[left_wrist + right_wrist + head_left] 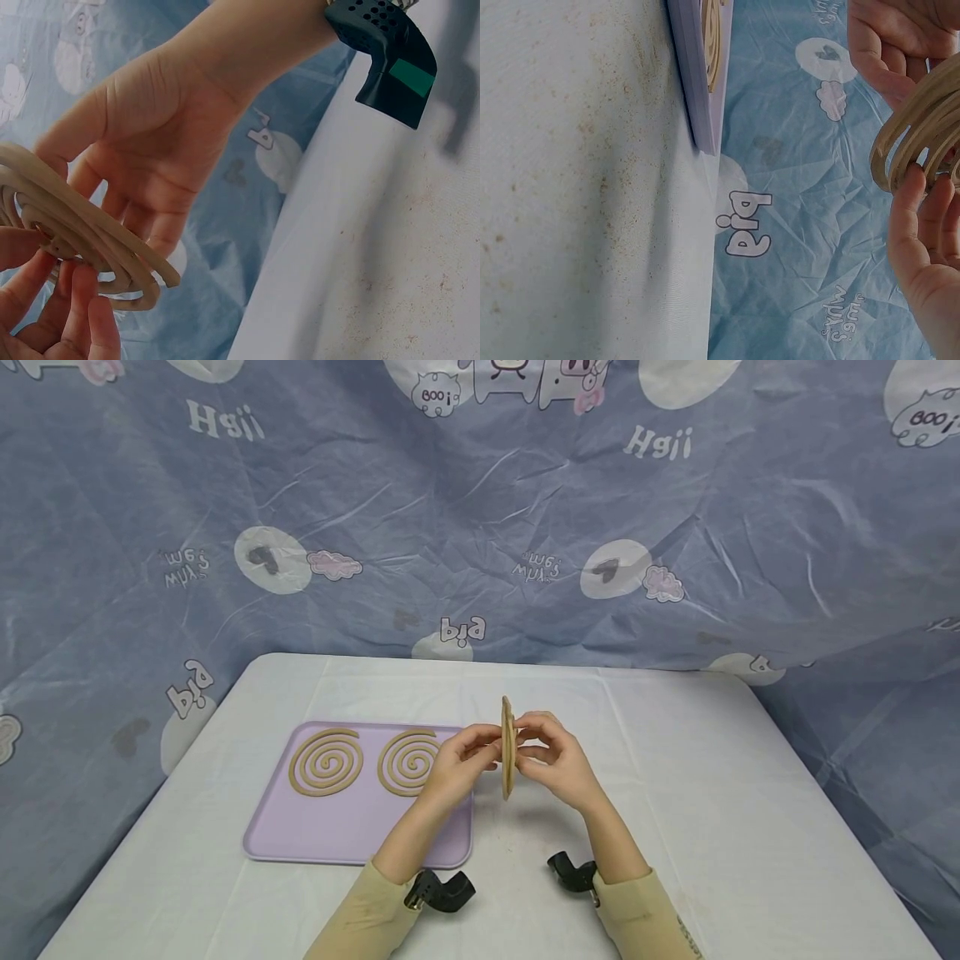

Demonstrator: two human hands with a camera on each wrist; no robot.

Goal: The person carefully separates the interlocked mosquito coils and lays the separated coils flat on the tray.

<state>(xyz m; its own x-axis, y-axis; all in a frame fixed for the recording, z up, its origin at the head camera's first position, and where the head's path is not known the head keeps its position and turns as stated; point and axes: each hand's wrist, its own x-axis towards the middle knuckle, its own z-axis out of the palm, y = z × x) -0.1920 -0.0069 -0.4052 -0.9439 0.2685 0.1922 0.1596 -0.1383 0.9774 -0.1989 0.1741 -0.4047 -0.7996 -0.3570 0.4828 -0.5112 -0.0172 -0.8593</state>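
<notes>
Upright and edge-on, a tan mosquito coil (pixel 507 752) is held above the white table just right of the tray. My left hand (pixel 461 767) pinches it from the left side. From the other side, my right hand (pixel 558 760) holds it with fingertips near its middle. The wrist views show the held coil (pixel 97 232) as several stacked rings, partly spread; whether it is one coil or a nested pair I cannot tell. Two more mosquito coils, one at the left (pixel 326 762) and one beside my left hand (pixel 405 764), lie flat on a lilac tray (pixel 337 835).
A white cloth (pixel 720 802) covers the table, with brown crumbs (pixel 622 142) scattered near the hands. Behind hangs a blue printed curtain (pixel 450 510). Black wrist-worn cameras (pixel 448 893) sit at both sleeves. The tray's right edge lies under my left forearm.
</notes>
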